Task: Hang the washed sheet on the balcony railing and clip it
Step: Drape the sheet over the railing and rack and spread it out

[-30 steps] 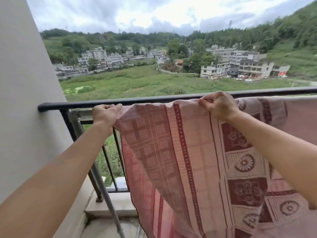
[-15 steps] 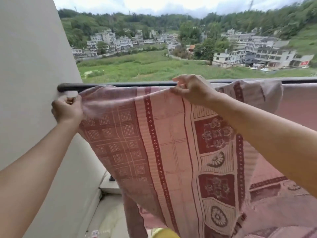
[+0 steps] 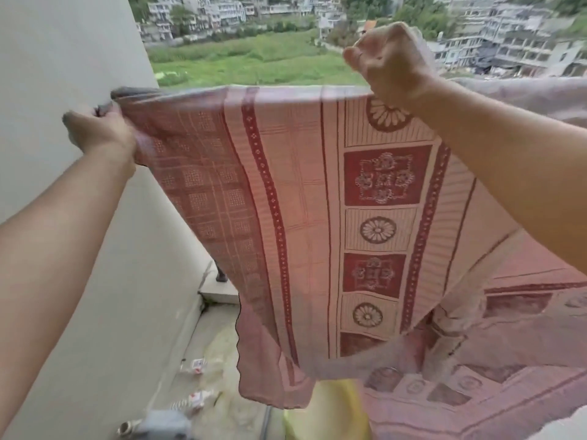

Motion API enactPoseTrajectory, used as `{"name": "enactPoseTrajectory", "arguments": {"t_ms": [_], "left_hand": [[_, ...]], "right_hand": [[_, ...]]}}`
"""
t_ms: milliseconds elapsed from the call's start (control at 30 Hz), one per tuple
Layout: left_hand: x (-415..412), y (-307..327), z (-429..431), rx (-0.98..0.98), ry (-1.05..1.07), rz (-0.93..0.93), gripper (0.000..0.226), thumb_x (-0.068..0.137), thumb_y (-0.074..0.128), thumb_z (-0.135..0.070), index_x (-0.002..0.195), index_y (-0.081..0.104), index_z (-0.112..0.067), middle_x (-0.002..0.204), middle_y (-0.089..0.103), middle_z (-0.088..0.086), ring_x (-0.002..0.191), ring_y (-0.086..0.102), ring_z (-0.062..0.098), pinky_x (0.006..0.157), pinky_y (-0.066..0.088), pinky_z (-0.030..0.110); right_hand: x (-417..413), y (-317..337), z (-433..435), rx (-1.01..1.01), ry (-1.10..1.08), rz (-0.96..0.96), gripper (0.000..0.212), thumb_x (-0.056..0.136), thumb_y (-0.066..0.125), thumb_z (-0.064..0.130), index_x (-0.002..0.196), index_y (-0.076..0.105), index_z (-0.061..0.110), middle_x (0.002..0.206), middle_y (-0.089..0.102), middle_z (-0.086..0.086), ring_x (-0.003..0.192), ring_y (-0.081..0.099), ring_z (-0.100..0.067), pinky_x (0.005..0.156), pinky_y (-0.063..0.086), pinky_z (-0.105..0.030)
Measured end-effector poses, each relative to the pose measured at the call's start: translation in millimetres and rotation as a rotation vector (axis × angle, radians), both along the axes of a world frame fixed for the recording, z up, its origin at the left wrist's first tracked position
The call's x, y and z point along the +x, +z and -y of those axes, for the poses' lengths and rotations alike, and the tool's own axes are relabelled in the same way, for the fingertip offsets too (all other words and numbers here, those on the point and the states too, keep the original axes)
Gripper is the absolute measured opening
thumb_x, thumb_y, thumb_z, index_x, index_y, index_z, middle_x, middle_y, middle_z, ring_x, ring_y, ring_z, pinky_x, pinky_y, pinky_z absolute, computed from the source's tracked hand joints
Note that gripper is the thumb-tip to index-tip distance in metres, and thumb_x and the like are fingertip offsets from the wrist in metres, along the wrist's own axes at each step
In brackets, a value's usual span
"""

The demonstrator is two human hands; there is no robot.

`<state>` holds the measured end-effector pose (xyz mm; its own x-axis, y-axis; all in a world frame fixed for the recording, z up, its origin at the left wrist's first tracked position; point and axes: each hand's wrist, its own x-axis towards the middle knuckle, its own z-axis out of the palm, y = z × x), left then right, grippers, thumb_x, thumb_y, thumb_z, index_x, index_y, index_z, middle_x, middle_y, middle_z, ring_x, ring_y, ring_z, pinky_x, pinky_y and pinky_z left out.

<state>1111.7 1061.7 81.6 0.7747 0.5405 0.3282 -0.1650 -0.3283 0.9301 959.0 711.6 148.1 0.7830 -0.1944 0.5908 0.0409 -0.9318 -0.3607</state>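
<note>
Sheet [image 3: 305, 198], pink w/ dark red bands and flower medallions, fills the centre and hangs spread from a taut top edge running approx 9 to 2 o'clock. Checked panel on its left part, striped band next to it, then a column of red squares and round flowers toward the right. Lower corner dangles at approx 6 o'clock; more of the same cloth piles in folds toward 4–5 o'clock.

Left hand [image 3: 98, 134] at 9 o'clock is clenched on the sheet's bunched upper-left corner, right beside the wall [image 3: 63, 58]. Right hand [image 3: 386, 58] at 1 o'clock is raised above the top edge, fingers curled closed; pale cloth shows just behind it, so it's probably pinching the fabric, but motion blur makes the contact hard to confirm. Both forearms are bare and reach in from the lower corners.

The railing itself is covered by the cloth along the top edge; only a short dark post base [image 3: 220, 276] shows at the left of the sheet, on a pale ledge.

Below, at 7 o'clock, the balcony floor [image 3: 222, 360] is concrete w/ a few small scraps of litter and a grey blurred item. Something yellow [image 3: 330, 411] sits at 6 o'clock under the sheet's corner.

Beyond, at 12 o'clock: a green field [image 3: 254, 61], then pale multi-storey buildings [image 3: 508, 42] and trees.
</note>
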Motion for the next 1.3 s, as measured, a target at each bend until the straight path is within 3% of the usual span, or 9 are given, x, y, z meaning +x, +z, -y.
{"name": "enactPoseTrajectory", "arguments": {"t_ms": [67,167,300,400,567,700,933,1167,1300], "left_hand": [[-7,-26,-16,0.091,0.009,-0.084,0.027,0.082,0.049,-0.029,0.062,0.040,-0.014,0.083,0.047,0.002,0.071,0.040,0.014,0.059,0.038,0.026],[-21,-55,-37,0.276,-0.011,-0.115,0.032,0.086,0.048,-0.034,0.076,0.055,-0.004,0.085,0.057,0.028,0.081,0.052,0.037,0.072,0.045,0.042],[-27,-47,-40,0.442,0.042,-0.176,0.027,0.088,0.049,-0.031,0.093,0.061,-0.007,0.107,0.063,0.024,0.104,0.054,0.044,0.085,0.045,0.046],[-41,-36,-15,0.552,-0.007,-0.065,0.032,0.085,0.048,-0.015,0.115,0.054,-0.011,0.128,0.051,0.020,0.121,0.045,0.038,0.097,0.037,0.046],[-94,-1,93,0.711,-0.287,0.409,0.031,0.084,0.050,-0.015,0.115,0.052,-0.009,0.123,0.048,0.016,0.118,0.043,0.031,0.104,0.032,0.041],[-136,14,191,0.732,-0.600,0.620,0.027,0.082,0.057,-0.010,0.109,0.057,-0.007,0.114,0.053,0.013,0.108,0.047,0.027,0.096,0.036,0.032],[-247,19,348,0.803,-0.918,0.789,0.029,0.084,0.062,-0.015,0.113,0.058,-0.008,0.119,0.053,0.011,0.112,0.048,0.026,0.096,0.036,0.033],[-356,28,497,0.891,-1.025,0.872,0.036,0.085,0.061,-0.020,0.118,0.058,-0.008,0.127,0.050,0.014,0.118,0.046,0.031,0.102,0.037,0.043],[-399,27,572,0.955,-1.004,0.854,0.041,0.085,0.060,-0.021,0.123,0.057,-0.008,0.134,0.046,0.017,0.125,0.042,0.035,0.107,0.032,0.046]], "right_hand": [[-3,-4,11,-0.023,-0.053,-0.179,0.044,0.092,0.044,0.062,0.083,0.061,0.022,0.087,0.063,0.001,0.070,0.056,-0.014,0.059,0.042,-0.022],[-20,-7,26,-0.063,-0.109,-0.338,0.062,0.086,0.034,0.075,0.067,0.050,0.018,0.072,0.058,-0.006,0.058,0.047,-0.019,0.053,0.036,-0.022],[-45,2,33,0.113,0.019,-0.299,0.041,0.087,0.055,0.056,0.088,0.068,0.018,0.084,0.066,0.000,0.077,0.063,-0.027,0.071,0.053,-0.037],[-55,-7,34,0.090,-0.023,-0.153,0.033,0.087,0.062,0.048,0.093,0.074,0.019,0.086,0.072,-0.005,0.081,0.068,-0.030,0.076,0.058,-0.047],[-80,-18,42,0.047,-0.088,-0.091,0.041,0.088,0.060,0.050,0.113,0.069,0.019,0.103,0.072,-0.001,0.092,0.067,-0.018,0.082,0.057,-0.042],[-133,-21,98,0.029,-0.370,0.034,0.039,0.089,0.058,0.046,0.119,0.066,0.023,0.119,0.068,-0.002,0.110,0.060,-0.021,0.094,0.046,-0.034],[-287,-43,236,0.280,-0.753,0.107,0.037,0.079,0.062,0.044,0.103,0.072,0.017,0.096,0.072,-0.007,0.094,0.065,-0.022,0.090,0.052,-0.036],[-447,-78,362,0.506,-0.996,0.083,0.033,0.085,0.066,0.035,0.111,0.069,0.014,0.109,0.069,-0.005,0.107,0.062,-0.025,0.089,0.046,-0.028],[-513,-87,429,0.576,-1.051,0.067,0.038,0.086,0.065,0.036,0.117,0.065,0.013,0.119,0.066,-0.007,0.110,0.059,-0.027,0.092,0.046,-0.033]]}}
